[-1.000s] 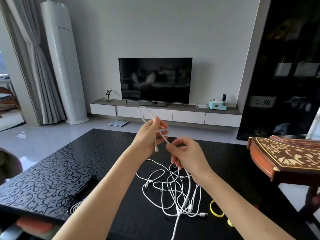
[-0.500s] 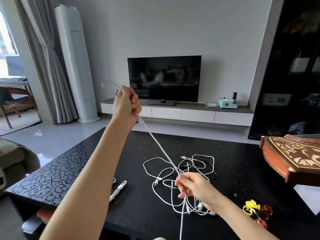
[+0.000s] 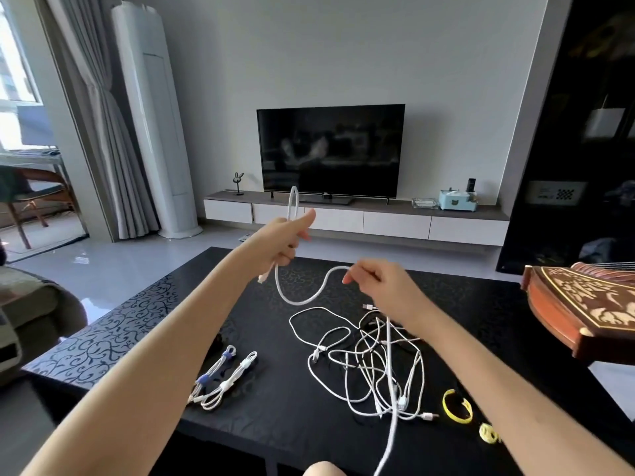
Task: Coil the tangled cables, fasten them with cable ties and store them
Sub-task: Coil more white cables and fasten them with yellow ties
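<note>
Above table [image 3: 137, 324] centre: your left hand [image 3: 287, 240] grips the white cable [image 3: 292, 302] folded, anchoring its coil.
Right hand [image 3: 381, 283]: apparently pinching slack, feeding the next loop.
Tangle [image 3: 364, 359]: loose, toward the right edge.

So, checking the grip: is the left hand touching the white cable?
Touching. Head view: the left hand grips the white cable, a loop standing out above the fist.

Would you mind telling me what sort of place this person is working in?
Most likely a home living room: a television on a low console, curtains beside a tall floor-standing air conditioner, and a black coffee table in the foreground.
</note>
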